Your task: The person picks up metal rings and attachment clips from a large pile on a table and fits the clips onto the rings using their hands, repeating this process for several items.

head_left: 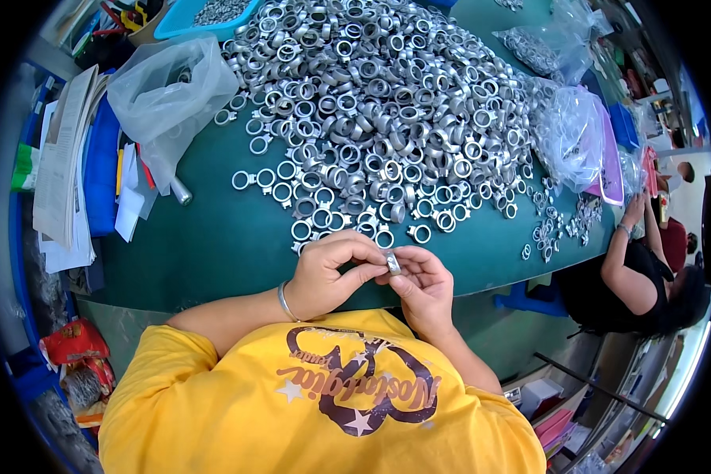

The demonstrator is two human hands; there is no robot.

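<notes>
Between my two hands, just in front of my chest, is a small silver metal ring part (393,263). My left hand (329,268), with a bangle at the wrist, is closed, its thumb and forefinger pinching the left side of the part. The thumb and fingers of my right hand (424,289) close on its other side. Beyond my hands a large heap of similar metal rings (387,103) covers the green table (189,253). Several loose rings lie at the heap's near edge, close to my fingertips.
Left of the heap are a clear plastic bag (174,79), a blue tray (201,20) of small parts and a stack of papers (67,158). Clear bags (573,134) and a smaller group of rings (557,225) lie right. A co-worker (644,276) sits at the right edge.
</notes>
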